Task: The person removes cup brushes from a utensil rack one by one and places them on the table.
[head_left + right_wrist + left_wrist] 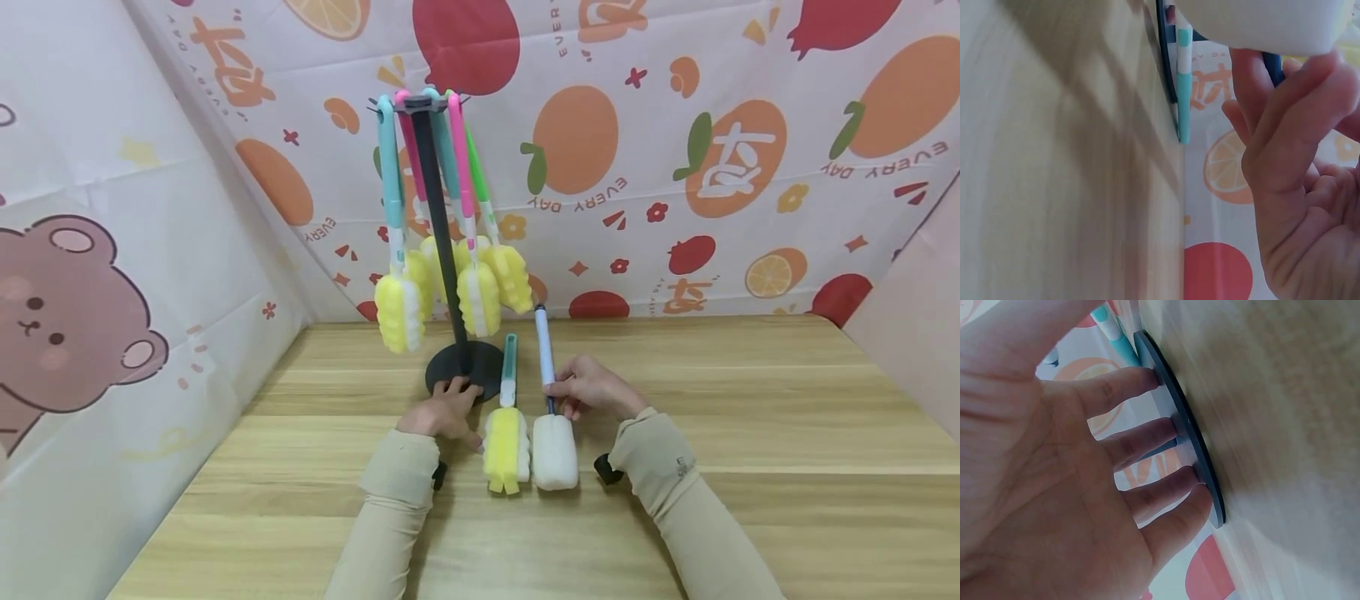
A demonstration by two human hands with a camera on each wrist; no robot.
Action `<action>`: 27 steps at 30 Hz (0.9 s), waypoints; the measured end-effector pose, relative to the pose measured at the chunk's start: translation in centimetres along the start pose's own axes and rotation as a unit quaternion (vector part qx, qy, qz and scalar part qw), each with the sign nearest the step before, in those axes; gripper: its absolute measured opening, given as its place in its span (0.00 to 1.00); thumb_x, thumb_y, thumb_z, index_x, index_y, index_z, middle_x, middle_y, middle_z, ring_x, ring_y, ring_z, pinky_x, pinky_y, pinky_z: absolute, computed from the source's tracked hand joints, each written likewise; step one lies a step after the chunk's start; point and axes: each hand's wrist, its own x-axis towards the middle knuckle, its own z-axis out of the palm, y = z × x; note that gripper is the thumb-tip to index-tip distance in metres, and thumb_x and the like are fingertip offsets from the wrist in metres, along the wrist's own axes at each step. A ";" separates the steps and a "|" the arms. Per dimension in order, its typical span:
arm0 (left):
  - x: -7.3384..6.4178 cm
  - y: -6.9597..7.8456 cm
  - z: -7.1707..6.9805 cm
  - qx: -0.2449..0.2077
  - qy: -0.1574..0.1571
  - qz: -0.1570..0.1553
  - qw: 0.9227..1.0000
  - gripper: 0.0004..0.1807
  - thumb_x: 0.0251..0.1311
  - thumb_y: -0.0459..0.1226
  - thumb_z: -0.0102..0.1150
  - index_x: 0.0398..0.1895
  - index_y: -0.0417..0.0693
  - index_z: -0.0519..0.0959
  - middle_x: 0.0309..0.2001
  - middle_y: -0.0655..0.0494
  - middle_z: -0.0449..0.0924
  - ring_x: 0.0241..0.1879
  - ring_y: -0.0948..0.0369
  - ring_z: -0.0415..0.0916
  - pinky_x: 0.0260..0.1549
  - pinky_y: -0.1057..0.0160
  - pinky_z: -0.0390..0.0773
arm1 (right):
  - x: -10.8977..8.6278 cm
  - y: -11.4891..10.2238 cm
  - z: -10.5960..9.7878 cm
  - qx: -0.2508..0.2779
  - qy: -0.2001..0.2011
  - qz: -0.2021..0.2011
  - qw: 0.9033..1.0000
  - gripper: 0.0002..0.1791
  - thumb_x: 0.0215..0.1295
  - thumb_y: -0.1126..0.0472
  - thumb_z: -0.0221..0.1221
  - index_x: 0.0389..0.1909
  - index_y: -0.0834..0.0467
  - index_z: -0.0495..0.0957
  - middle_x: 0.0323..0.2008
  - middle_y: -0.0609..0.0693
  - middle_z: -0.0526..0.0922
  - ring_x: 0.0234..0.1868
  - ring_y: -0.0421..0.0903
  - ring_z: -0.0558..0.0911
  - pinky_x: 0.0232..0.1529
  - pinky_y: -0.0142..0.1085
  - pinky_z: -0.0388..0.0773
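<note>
White cloth printed with oranges and other fruit (652,183) is hung behind the black stand (441,225), and a pink-brown bear (75,317) is printed on the cloth to its left. Under the stand, a wood-grained table (750,433) is seen. From the top of the stand, brushes (478,300) with teal, pink and green handles are hung, their yellow-and-white sponge heads kept above its round base (487,364).

At the front of the stand, the left hand (444,414) is placed with its fingers spread apart, and the fingertips are pressed on the base. Just to the right of the base and towards the person, a teal-handled brush (507,446) with a yellow-and-white head is laid on the table.

Farther to the right of the stand, beyond that brush, a white sponge brush (555,454) is held by the right hand (592,389), its handle pinched between thumb and fingers. Its head is pointed towards the person and its pale handle is directed away. Beige sleeves (663,467) are worn on both arms, which are reached in from before the stand.
</note>
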 end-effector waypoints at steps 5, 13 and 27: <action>-0.1 0.1 0.1 -0.001 0.003 0.000 1.000 0.50 0.53 0.46 0.78 0.77 0.44 0.62 0.77 0.38 0.50 0.73 0.34 0.47 0.65 0.36 0.61 | 0.2 0.4 0.2 -0.012 -0.004 0.000 1.000 0.11 0.73 0.67 0.59 0.41 0.75 0.80 0.21 0.53 0.80 0.14 0.36 0.73 0.17 0.26 0.73; 0.0 0.1 0.0 0.000 0.005 0.002 1.000 0.50 0.53 0.46 0.78 0.77 0.43 0.62 0.77 0.38 0.51 0.73 0.34 0.48 0.64 0.36 0.62 | 0.4 0.8 0.6 -0.004 -0.013 0.015 1.000 0.10 0.73 0.67 0.59 0.39 0.72 0.80 0.20 0.52 0.78 0.13 0.36 0.72 0.17 0.26 0.71; -0.1 0.2 0.1 0.004 0.005 0.000 1.000 0.50 0.53 0.47 0.78 0.76 0.44 0.63 0.76 0.38 0.52 0.73 0.34 0.48 0.64 0.36 0.62 | 0.8 1.6 0.5 -0.020 -0.026 0.009 0.999 0.10 0.75 0.66 0.57 0.38 0.71 0.81 0.19 0.52 0.78 0.13 0.36 0.70 0.16 0.25 0.68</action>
